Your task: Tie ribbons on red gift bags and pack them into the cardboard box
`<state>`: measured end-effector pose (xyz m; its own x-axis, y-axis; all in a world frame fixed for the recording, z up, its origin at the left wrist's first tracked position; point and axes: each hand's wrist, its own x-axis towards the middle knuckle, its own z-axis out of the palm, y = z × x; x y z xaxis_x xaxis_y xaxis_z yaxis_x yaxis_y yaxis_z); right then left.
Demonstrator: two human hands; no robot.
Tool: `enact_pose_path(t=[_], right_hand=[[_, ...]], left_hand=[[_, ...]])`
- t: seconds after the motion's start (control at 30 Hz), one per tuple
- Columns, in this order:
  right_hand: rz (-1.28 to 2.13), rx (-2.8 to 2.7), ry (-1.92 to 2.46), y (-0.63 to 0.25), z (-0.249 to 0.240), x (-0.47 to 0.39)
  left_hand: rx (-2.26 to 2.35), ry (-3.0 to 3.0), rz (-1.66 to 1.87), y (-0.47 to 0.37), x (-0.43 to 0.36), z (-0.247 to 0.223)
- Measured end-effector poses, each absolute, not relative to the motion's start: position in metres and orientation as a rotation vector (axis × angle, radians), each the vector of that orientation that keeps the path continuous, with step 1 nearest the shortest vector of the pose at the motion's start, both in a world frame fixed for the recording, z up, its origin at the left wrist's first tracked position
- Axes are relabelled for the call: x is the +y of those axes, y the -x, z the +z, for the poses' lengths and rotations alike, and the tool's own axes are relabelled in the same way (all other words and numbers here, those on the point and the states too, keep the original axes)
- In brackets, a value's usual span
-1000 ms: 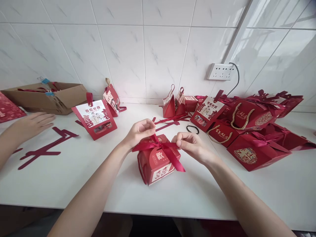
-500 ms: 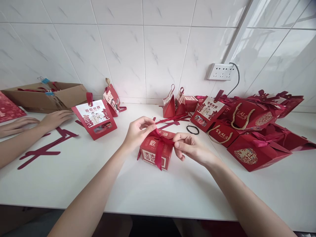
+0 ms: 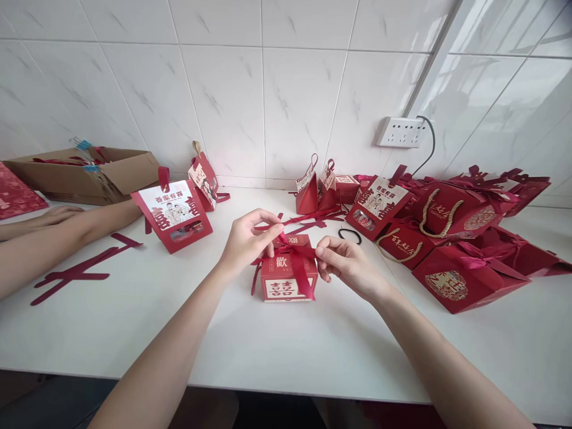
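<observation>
A small red gift box with white panels and Chinese characters sits on the white table in front of me. Red ribbon is tied over its top, with one tail hanging down the front. My left hand pinches the ribbon at the box's upper left, its fingers partly hiding the knot. At the right side, my right hand holds another part of the ribbon between thumb and forefinger, pulled out level from the box.
Red gift boxes with rope handles crowd the right. A black band lies behind my right hand. Left stand a tall printed box, loose ribbon strips and a cardboard box. Another person's arm reaches in from the left.
The gift box has turned so its front faces me more squarely, and the ribbon tail has shifted right. The other person's arm has moved farther in over the table.
</observation>
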<state>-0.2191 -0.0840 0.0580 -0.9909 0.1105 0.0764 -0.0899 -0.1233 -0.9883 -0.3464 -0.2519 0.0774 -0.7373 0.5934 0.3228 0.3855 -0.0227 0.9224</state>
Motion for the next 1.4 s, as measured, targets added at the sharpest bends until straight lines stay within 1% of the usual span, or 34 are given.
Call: enact_pose_path(t=[0.3, 0.47, 0.53, 0.67, 0.77, 1.0, 1.17, 1.4], right_hand=[[2.287, -1.928, 0.057, 0.22, 0.058, -0.084], [2.317, -1.893, 0.025, 0.221, 0.056, -0.082], [2.326, -1.875, 0.02, 0.221, 0.055, -0.082], [2.325, -1.841, 0.014, 0.22, 0.056, -0.083], [2.314, -1.861, 0.008, 0.22, 0.058, -0.083], [2.311, -1.901, 0.021, 0.219, 0.059, -0.082], [2.311, -1.884, 0.033, 0.219, 0.058, -0.082], [2.309, -1.822, 0.132, 0.219, 0.059, -0.08]], left_hand=[[1.998, -0.959, 1.833, 0.347, -0.254, 0.081], [2.192, -0.945, 1.831, 0.35, -0.255, 0.08], [2.223, -1.063, 1.729, 0.35, -0.256, 0.082], [2.192, -1.349, 1.398, 0.348, -0.258, 0.086], [2.2, -1.479, 1.272, 0.348, -0.259, 0.085], [2.348, -1.631, 1.335, 0.349, -0.253, 0.07], [2.573, -2.053, 1.468, 0.345, -0.244, 0.06], [2.506, -2.527, 1.366, 0.337, -0.241, 0.058]])
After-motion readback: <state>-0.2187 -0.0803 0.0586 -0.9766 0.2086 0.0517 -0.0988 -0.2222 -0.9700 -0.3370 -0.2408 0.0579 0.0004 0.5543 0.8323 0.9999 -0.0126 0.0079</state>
